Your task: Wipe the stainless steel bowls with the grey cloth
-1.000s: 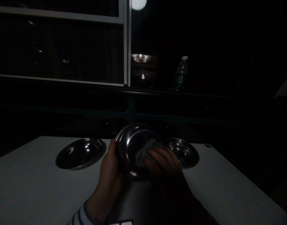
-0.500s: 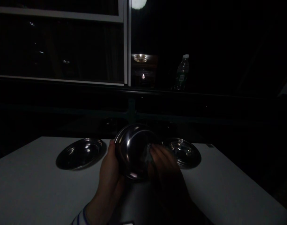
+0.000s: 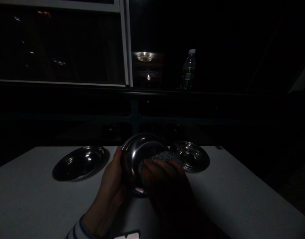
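The bowl is above the table — the left hand grasps the bowl's left edge; the right hand grips a cloth against its right side. From those fingers, the round bowl lies ahead-left — left hand nearer.
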The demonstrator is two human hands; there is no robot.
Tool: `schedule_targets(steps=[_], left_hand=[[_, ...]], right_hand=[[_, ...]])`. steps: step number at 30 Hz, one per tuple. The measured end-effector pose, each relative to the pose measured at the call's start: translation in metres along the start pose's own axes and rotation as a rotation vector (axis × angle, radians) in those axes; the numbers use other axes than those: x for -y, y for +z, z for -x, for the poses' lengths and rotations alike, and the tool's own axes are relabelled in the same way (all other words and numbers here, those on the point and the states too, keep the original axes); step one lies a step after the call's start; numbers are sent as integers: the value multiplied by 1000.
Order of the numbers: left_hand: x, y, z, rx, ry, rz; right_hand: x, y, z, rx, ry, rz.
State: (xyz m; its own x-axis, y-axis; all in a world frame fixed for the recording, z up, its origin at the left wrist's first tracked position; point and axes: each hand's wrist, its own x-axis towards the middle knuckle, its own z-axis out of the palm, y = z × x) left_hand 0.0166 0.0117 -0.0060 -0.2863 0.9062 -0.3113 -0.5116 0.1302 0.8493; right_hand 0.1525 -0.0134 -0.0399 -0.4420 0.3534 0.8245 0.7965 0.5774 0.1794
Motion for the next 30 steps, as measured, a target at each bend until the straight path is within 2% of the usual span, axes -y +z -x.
schedule_targets(steps=[4, 8, 12, 16, 21, 26, 30], left_hand=[[1, 0, 0, 2, -22, -57], [1, -2, -3, -30, 28, -53], [3, -3, -5, -9, 25, -73], [3, -2, -4, -26, 21, -58], [4, -1, -3, -12, -4, -66], [4, 0, -1, -30, -27, -26], [3, 1, 1, 19, -74, -34]], right_hand=[[0, 3, 1, 48, 71, 39], [0, 7, 4, 47, 25, -15], [-3, 8, 2, 76, 130, 30], [-4, 6, 2, 100, 75, -30], [-4, 3, 2, 52, 178, -22], [0, -1, 2, 58, 57, -87], [-1, -3, 1, 68, 149, -21]])
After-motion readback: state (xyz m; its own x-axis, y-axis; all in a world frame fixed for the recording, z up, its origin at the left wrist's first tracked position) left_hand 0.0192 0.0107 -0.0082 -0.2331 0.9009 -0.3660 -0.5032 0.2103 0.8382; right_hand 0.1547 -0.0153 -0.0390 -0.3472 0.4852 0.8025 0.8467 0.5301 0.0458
